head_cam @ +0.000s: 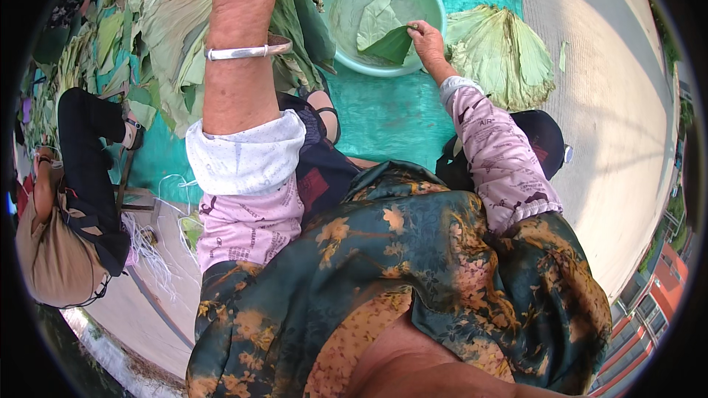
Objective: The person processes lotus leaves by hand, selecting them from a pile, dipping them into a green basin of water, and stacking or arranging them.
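My right hand (427, 44) pinches the edge of a dark green leaf piece (391, 47) between thumb and fingers. The leaf hangs into a light green plastic basin (440, 5) that holds water. A paler leaf piece (376, 16) lies in the water, touching or joined to the dark one; I cannot tell which. My left forearm, with a silver bangle (238, 53), reaches up past the top edge, so the left hand is out of view. Beneath that arm spreads a heap of large dried leaves (177, 27), with darker green ones beside the basin.
A fan-shaped stack of pale leaves (498, 58) lies right of the basin on a teal tarp (381, 116). At left sits another person (61, 232) near white strings (146, 237). Concrete paving (603, 121) borders the tarp on the right.
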Action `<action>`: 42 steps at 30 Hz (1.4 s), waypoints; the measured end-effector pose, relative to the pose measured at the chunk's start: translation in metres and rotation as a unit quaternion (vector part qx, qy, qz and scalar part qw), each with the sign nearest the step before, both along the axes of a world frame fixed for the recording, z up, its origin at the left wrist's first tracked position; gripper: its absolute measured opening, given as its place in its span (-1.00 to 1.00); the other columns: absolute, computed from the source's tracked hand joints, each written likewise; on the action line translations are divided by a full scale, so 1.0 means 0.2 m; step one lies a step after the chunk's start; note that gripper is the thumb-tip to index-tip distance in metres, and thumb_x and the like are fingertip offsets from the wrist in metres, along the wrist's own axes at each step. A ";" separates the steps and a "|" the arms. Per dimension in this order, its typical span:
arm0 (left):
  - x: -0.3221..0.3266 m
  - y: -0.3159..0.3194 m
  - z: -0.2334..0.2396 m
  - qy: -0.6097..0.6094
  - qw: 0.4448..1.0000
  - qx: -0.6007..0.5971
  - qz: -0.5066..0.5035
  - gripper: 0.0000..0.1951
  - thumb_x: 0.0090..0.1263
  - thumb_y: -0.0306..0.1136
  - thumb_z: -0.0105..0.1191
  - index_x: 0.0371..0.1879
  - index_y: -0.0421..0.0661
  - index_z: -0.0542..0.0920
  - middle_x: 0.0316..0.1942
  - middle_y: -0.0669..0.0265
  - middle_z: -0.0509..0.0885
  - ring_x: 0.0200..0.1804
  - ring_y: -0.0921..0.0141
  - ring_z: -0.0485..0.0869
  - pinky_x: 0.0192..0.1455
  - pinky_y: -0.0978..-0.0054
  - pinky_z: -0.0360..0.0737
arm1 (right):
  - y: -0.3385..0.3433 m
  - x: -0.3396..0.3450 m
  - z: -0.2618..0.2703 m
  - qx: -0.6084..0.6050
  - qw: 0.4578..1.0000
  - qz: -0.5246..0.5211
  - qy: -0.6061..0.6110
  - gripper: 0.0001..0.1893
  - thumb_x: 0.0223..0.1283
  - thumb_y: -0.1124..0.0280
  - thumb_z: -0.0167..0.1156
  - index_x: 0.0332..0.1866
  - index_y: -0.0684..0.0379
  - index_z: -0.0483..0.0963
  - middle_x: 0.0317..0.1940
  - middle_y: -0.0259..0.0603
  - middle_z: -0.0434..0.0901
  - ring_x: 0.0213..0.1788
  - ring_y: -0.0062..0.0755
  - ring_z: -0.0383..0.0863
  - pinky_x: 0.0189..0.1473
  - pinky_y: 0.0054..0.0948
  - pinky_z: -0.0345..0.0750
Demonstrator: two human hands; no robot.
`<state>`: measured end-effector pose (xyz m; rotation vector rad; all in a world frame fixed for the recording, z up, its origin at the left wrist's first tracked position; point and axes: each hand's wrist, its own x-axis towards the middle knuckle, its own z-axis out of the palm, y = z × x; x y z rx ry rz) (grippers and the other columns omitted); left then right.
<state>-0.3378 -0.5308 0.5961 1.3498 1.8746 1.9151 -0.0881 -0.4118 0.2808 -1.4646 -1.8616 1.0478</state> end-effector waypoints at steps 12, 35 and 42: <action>0.09 -0.04 0.07 0.037 0.999 0.025 -0.021 -0.84 0.07 -0.42 0.20 -0.48 -0.26 0.58 -0.62 0.41 0.56 -0.55 0.59 0.42 -0.45 0.57 0.40 | -0.17 -0.01 -0.07 0.086 0.967 0.166 -0.172 -0.86 0.04 0.34 0.12 -0.28 0.04 0.53 -0.29 -0.14 0.57 -0.19 -0.10 0.54 -0.16 -0.25 0.47; 0.10 0.02 -0.02 0.019 1.000 -0.023 0.004 -0.86 0.05 -0.41 0.18 -0.53 -0.23 0.56 -0.66 0.41 0.53 -0.57 0.59 0.41 -0.48 0.55 0.37 | 0.15 0.02 0.46 0.116 0.989 0.075 -0.053 -0.82 0.00 0.36 0.19 -0.24 0.07 0.56 -0.40 -0.17 0.62 -0.38 -0.32 0.59 -0.29 -0.46 0.48; 0.11 0.07 -0.06 0.021 0.998 -0.058 -0.008 -0.86 0.05 -0.39 0.19 -0.53 -0.21 0.58 -0.66 0.41 0.53 -0.58 0.58 0.41 -0.49 0.54 0.36 | 0.25 0.03 0.64 0.165 0.983 0.060 -0.052 -0.82 0.00 0.32 0.20 -0.23 -0.03 0.57 -0.48 -0.29 0.60 -0.45 -0.42 0.54 -0.35 -0.48 0.46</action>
